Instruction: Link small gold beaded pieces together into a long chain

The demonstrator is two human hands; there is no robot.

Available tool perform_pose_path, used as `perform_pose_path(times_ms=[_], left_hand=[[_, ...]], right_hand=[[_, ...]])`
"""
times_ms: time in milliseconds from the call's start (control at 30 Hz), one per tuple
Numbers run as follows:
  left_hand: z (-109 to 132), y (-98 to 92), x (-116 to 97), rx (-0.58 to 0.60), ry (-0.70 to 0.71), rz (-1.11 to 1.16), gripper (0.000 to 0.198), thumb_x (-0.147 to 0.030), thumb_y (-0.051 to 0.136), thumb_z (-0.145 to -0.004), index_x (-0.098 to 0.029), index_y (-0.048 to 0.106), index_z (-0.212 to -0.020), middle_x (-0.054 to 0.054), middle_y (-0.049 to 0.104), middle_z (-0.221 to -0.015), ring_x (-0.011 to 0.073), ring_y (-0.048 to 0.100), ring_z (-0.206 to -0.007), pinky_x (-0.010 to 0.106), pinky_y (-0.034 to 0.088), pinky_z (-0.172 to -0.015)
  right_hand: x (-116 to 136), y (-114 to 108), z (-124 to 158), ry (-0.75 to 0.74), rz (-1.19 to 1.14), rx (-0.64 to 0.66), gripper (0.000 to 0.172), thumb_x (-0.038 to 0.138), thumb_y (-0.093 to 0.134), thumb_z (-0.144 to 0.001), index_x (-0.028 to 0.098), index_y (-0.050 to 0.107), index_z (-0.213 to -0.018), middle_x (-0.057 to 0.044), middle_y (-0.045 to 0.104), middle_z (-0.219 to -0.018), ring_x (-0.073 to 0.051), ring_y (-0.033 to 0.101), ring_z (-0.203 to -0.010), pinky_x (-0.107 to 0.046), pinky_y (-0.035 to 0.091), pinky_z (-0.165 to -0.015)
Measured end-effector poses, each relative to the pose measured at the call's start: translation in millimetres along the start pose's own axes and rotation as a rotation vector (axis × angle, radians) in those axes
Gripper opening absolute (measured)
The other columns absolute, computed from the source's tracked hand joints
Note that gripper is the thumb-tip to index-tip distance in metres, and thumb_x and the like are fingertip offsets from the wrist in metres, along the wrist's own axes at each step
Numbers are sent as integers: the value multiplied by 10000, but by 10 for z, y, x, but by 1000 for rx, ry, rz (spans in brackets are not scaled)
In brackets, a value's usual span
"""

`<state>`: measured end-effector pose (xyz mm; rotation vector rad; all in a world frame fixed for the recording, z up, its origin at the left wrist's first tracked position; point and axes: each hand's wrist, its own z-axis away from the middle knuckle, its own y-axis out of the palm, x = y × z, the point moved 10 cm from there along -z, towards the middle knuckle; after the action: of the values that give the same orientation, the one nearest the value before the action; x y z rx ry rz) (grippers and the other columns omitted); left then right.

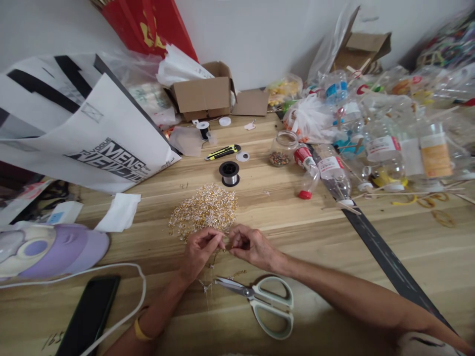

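My left hand (200,253) is pinched shut at the near edge of a loose pile of gold and clear beads (204,210). From its fingers a thin beaded strand (212,262) hangs toward the table. Close beside it, my right hand (254,247) has thumb and forefinger pressed together; whatever is between them is too small to make out. Below both hands lie open scissors (272,301) with pale handles, their blades pointing left, touching or very near the strand's lower end. Past the beads stands a black spool of silvery wire (229,174).
A yellow-black cutter (222,152) lies behind the spool. To the right are a jar of beads (281,151) and many plastic bottles (334,170). A white bag (107,133), a purple device (67,249), a phone (89,314) and a white cable (143,291) occupy the left.
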<state>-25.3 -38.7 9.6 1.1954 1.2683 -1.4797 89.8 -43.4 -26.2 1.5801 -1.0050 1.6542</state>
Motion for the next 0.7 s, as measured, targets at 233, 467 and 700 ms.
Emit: perform_pose_path(times_ms=[233, 467, 700], left_hand=[[18, 0, -13, 3, 22, 4, 220, -350, 606, -811, -151, 645, -726, 10, 648, -607, 135, 605, -596, 242, 502, -604], [13, 3, -46, 5, 31, 23, 200, -332, 609, -811, -154, 655, -734, 3, 648, -599, 132, 603, -587, 240, 489, -598], [34, 40, -50, 28, 96, -106, 175, -283, 582, -824, -150, 655, -737, 2, 628, -607, 123, 585, -579, 221, 467, -582]], right_hand=[[18, 30, -5, -13, 5, 31, 172, 91, 595, -745, 158, 569, -901, 15, 571, -742, -90, 524, -647, -194, 434, -591], [49, -14, -19, 30, -109, 11, 122, 96, 530, -772, 146, 559, -880, 32, 518, -670, -68, 459, -556, -178, 377, -508], [128, -51, 4, 50, -261, -14, 339, 283, 695, -747, 157, 536, -1018, 27, 555, -731, -56, 469, -527, -173, 390, -477]])
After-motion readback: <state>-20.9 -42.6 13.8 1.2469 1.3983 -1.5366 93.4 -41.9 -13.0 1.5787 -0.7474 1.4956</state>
